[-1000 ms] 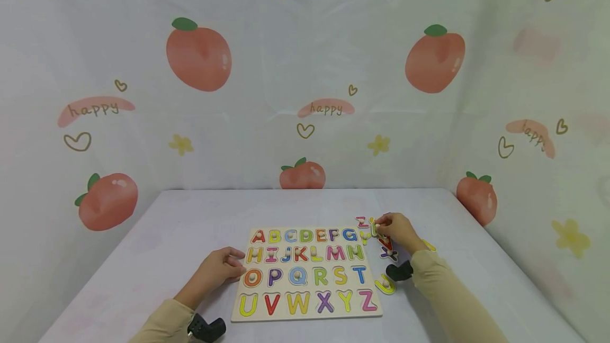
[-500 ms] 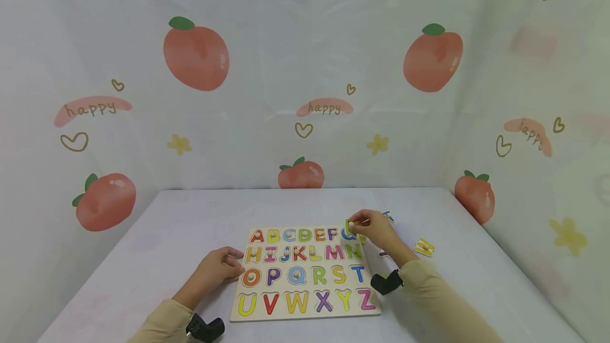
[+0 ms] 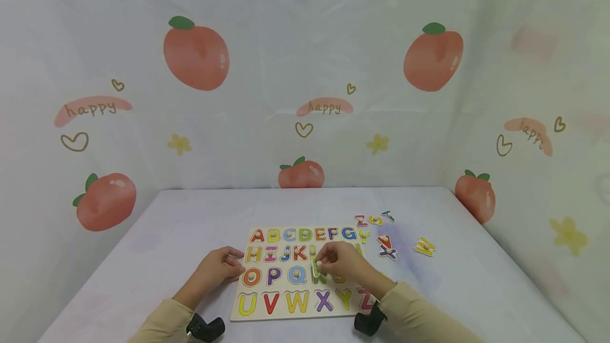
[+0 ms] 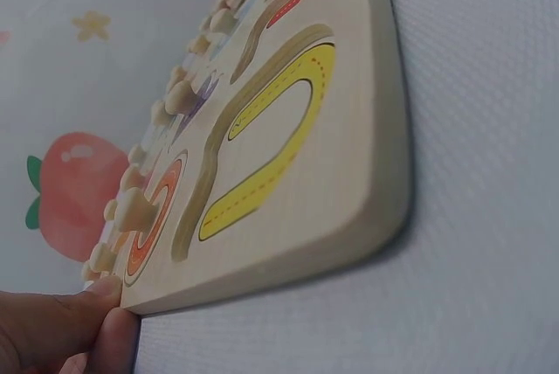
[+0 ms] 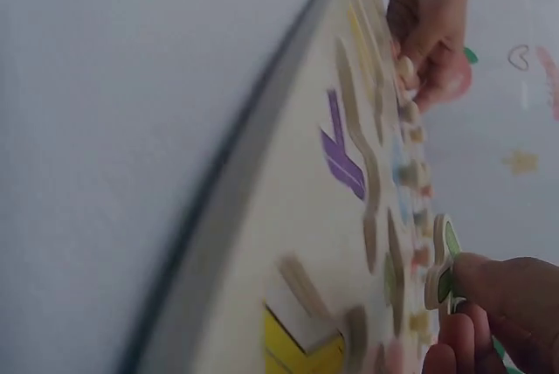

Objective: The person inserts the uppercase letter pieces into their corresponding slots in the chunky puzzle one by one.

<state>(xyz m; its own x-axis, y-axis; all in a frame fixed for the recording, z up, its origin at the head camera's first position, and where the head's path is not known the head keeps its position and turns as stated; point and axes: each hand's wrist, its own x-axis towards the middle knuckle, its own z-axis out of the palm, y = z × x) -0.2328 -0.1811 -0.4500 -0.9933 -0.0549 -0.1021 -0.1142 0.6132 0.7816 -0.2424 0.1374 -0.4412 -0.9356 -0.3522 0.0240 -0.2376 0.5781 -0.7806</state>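
Observation:
A wooden alphabet puzzle board [image 3: 285, 279] lies on the table, its upper rows filled with knobbed letters. My left hand [image 3: 219, 266] holds the board's left edge; the left wrist view shows the thumb [image 4: 100, 291] at the rim near the orange O [image 4: 148, 225]. My right hand [image 3: 344, 261] pinches a green letter piece [image 5: 442, 265] by its knob, over the green R slot in the third row. The piece stands tilted on edge, close above the board. In the bottom row, the purple X slot [image 3: 324, 300] and its neighbours show bare printed letters. The right hand hides part of the N and S.
Loose letters lie right of the board: pink Z [image 3: 360, 220], yellow S [image 3: 375, 220], blue T [image 3: 388, 216], yellow-green Y [image 3: 364, 236], red V [image 3: 383, 241], purple X [image 3: 388, 252] and yellow W [image 3: 424, 246]. The V and X overlap. A printed curtain [image 3: 238, 147] stands behind the table.
My right hand has picked the green letter from the loose pile at the upper right and carried it left and nearer, over the third row. The left hand stays at the board's edge.

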